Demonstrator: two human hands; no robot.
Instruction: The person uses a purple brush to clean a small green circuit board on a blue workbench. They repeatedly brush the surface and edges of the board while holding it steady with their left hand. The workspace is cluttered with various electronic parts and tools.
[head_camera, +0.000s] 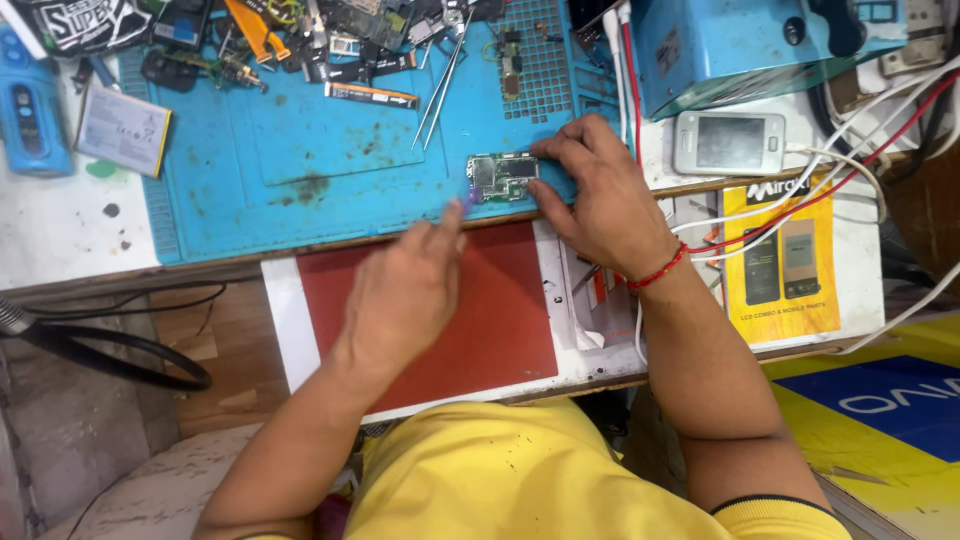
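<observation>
A small green phone circuit board (500, 177) lies near the front edge of a blue work mat (300, 180). My right hand (595, 195) rests on the mat and pinches the board's right end between thumb and fingers. My left hand (405, 290), blurred, holds a thin tool with a purple tip (468, 198) that reaches the board's left edge. A red thread bracelet (660, 270) circles my right wrist. I wear a yellow shirt.
Tweezers (440, 90), phone parts and flex cables litter the mat's far side. A white phone (728, 143) lies right of the mat under a blue machine (740, 45). Red and white wires (850, 165) run right. A red pad (480, 320) sits below the mat.
</observation>
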